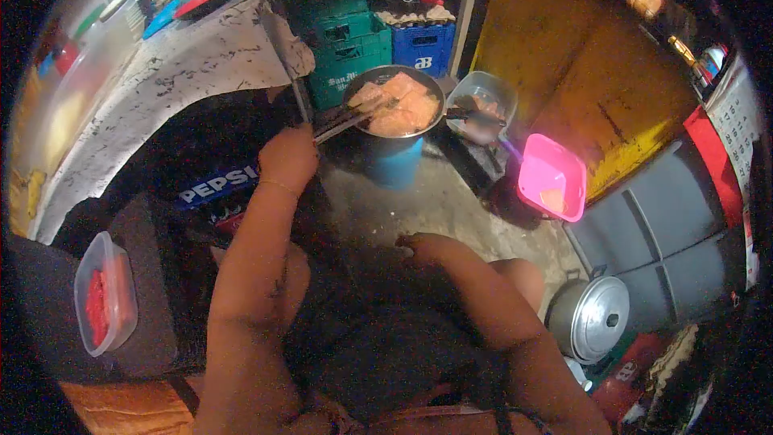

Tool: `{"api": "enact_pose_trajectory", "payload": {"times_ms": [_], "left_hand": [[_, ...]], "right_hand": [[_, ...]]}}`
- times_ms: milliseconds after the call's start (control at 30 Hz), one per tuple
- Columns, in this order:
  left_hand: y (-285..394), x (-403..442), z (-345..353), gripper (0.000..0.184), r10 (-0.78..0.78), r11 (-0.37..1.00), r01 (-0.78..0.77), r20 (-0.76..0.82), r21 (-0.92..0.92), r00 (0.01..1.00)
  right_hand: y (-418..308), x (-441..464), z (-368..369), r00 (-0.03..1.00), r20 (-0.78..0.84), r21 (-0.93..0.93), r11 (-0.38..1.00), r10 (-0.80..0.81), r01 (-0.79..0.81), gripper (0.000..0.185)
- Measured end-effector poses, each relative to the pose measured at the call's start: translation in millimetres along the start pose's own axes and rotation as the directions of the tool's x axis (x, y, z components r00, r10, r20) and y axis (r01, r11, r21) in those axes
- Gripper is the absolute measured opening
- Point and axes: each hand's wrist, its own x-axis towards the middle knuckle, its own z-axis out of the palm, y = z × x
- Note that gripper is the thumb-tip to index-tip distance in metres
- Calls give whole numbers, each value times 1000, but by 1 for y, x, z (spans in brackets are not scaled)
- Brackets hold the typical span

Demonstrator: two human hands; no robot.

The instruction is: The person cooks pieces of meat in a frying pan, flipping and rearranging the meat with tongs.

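Note:
My left hand [288, 159] is closed around the near end of metal tongs [346, 123], whose far tips reach into the frying pan [439, 113]. Flat pinkish-orange pieces of meat [407, 117] lie in the pan, and the tips touch or hover just over them; I cannot tell which. A blue cylindrical stand [396, 165] shows beneath the pan. My right hand [420, 248] hangs near my knees, holding nothing, with its fingers loosely bent and apart.
Right of the pan are a clear plastic tub [501, 95] under its handle and a pink basin [555, 157]. A lidded pot [600, 318] stands at lower right. Crates [350, 52] stack behind. Far left sits a plastic container [121, 290] with red contents.

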Motion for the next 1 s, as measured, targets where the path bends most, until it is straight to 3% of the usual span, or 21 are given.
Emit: {"api": "enact_pose_trajectory", "payload": {"times_ms": [67,167,433,833,933,1000], "left_hand": [[2,1,-2,23,28,999,-28,11,16,1000],[13,-2,-12,21,77,997,-78,41,16,996],[37,2,-5,20,147,985,-158,140,71,979],[46,9,3,24,184,974,-185,18,135,983],[38,11,-2,24,151,972,-163,79,172,985],[32,11,-1,24,142,974,-146,38,172,989]], "right_hand": [[-3,-2,4,997,-73,-86,996,-34,28,72],[-1,0,1,999,-8,-48,998,-34,34,70],[-16,-23,-7,997,-64,-63,997,-40,36,69],[-13,-24,-10,998,-44,-28,999,-32,31,70],[-25,-35,-20,1000,-22,-10,1000,-6,6,71],[-21,-33,-17,1000,-28,13,1000,-9,9,71]]}}
